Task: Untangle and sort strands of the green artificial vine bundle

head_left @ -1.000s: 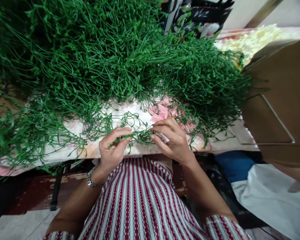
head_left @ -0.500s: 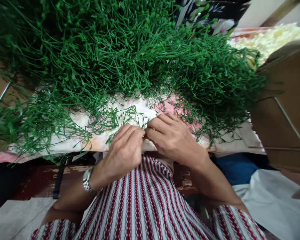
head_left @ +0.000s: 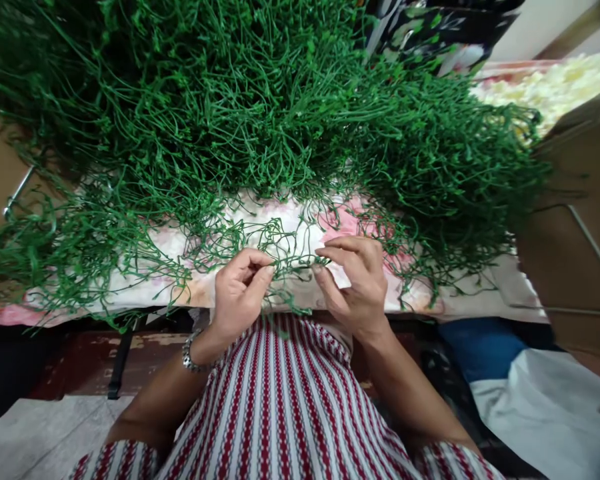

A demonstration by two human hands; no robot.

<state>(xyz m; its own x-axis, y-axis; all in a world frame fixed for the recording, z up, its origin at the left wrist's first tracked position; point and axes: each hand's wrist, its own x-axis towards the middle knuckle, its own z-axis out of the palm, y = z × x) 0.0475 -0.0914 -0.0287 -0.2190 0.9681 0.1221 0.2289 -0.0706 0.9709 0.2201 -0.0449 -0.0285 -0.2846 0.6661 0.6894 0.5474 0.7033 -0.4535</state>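
Observation:
My left hand (head_left: 243, 287), with a watch at the wrist, pinches a thin green artificial stem (head_left: 296, 265) between thumb and forefinger. The stem runs across to my right hand (head_left: 355, 283), whose thumb and forefinger close on its other end while the remaining fingers are loosely bent. Below the fingers hangs a blurred sprig (head_left: 287, 300) in front of the table edge. Loose green stems (head_left: 220, 233) lie just beyond both hands on the flowered cloth (head_left: 337, 223).
A large heap of green stems (head_left: 260, 113) covers the back of the table. Cardboard boxes (head_left: 585, 253) flank it. Pale yellow petals (head_left: 570, 87) are piled at the far right, near a black flowered box (head_left: 445, 33). A person's white cloth (head_left: 540, 393) shows at right.
My hands, close together before, have drawn apart and turned, showing the stem between them. The right hand's fingers have loosened from a tight curl. The view has shifted slightly.

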